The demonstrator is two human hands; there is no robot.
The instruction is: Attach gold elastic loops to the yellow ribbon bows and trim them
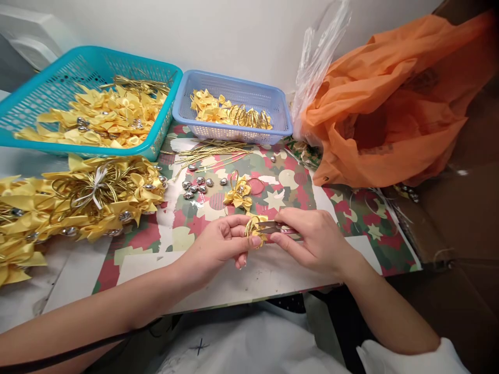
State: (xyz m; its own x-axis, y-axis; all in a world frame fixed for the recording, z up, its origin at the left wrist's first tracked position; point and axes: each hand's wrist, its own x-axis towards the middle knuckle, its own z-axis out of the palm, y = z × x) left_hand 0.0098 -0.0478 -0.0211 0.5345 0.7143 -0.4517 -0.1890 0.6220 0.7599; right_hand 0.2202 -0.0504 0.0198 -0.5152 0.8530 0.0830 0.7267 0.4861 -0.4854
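My left hand (pixel 224 240) pinches a small yellow ribbon bow with a coil of gold cord (pixel 252 226) between thumb and fingers. In my right hand (pixel 312 236) is a small pair of scissors or snips (pixel 273 227), its blades pointing left and reaching the bow. Just beyond my hands, another yellow bow (pixel 238 193) with a gold loop lies on the patterned sheet (pixel 210 213). Several silver bells (pixel 200 181) lie to its left, and loose gold cords (pixel 218 151) are spread behind them.
A teal basket (pixel 177 96) of yellow bows stands at the back left, a blue basket (pixel 286 117) beside it. Tied bunches of bows (pixel 136 179) cover the left side. An orange bag (pixel 351 93) and a clear plastic bag (pixel 312 78) are at the right. A wall is behind.
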